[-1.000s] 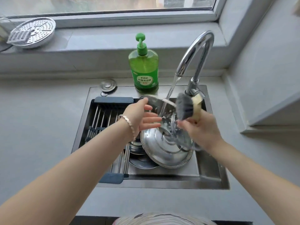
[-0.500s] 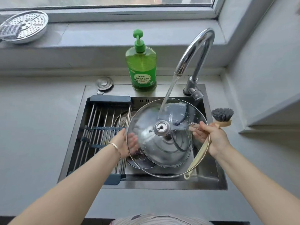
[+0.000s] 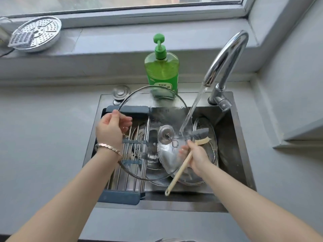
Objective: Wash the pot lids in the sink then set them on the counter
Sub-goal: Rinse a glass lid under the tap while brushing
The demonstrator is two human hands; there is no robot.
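A person's left hand (image 3: 111, 131) pinches the rim of a glass pot lid (image 3: 157, 112) at its ten o'clock edge, holding it tilted above the sink (image 3: 234, 145). The right hand (image 3: 198, 157) grips the pale handle of a dish brush (image 3: 180, 170), its bristles at the lid's three o'clock, where water from the faucet (image 3: 225, 56) strikes. More lids (image 3: 212, 147) lie in the basin beneath. A green soap bottle (image 3: 161, 70) stands at twelve o'clock, a roll-up rack (image 3: 122, 195) at nine.

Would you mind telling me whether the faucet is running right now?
On: a water stream falls from the faucet onto the glass lid over the sink.
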